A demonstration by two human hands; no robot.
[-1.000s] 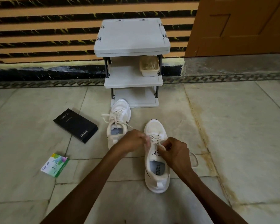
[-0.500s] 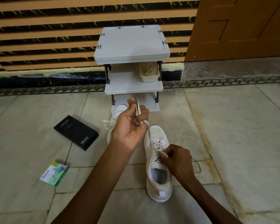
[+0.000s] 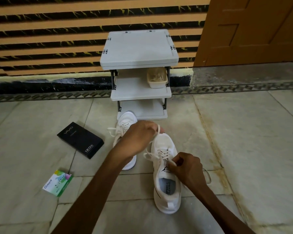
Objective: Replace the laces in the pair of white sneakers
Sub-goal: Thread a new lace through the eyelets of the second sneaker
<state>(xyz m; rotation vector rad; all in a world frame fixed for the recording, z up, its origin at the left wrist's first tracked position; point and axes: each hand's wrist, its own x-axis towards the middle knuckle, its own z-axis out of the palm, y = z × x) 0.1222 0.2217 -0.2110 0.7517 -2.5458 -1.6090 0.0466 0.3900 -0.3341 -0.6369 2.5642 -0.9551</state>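
Now lowered from its high pull, gripping the lace (image 3: pixel 158 130) in left hand (image 3: pixel 137 137). Pinching it at the white sneaker (image 3: pixel 164 142) eyelets with right hand (image 3: pixel 187 168). Probably mid-unlacing.

A small grey three-tier rack (image 3: pixel 139 48) is standing at upper centre against a wall (image 3: pixel 57 39) striped in tan and black marble. A brown wooden door (image 3: pixel 252 31) is filling the upper right. Pale stone floor tiles (image 3: pixel 243 132) are showing brown stains toward the right.

Home entry w/ shoe rack (image 3: pixel 139 53), wood door (image 3: pixel 254 31), tile floor (image 3: pixel 243 132).
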